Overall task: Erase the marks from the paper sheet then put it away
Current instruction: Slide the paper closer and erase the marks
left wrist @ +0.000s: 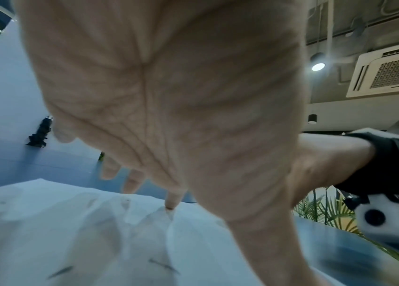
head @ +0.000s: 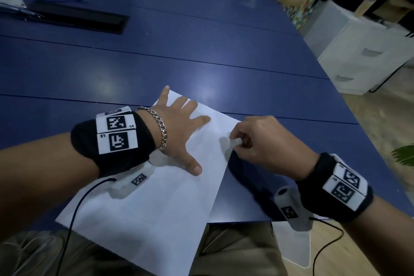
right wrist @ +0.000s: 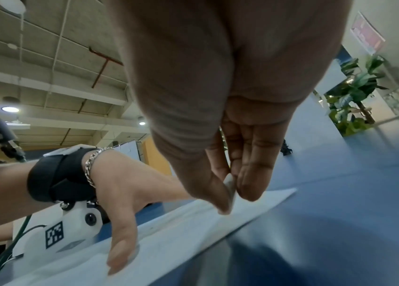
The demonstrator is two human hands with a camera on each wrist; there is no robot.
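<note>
A white paper sheet lies slanted on the blue table, its near end hanging over the table's front edge. My left hand lies flat on the sheet's far part with fingers spread and straight, pressing it down. My right hand pinches a small white eraser between thumb and fingers at the sheet's right edge. In the right wrist view the eraser touches the paper. The left wrist view shows faint grey marks on the sheet.
A black slot is set into the table at the far left, with a white device and a cable beside it. White drawers stand on the floor to the right. My lap sits below the table's front edge.
</note>
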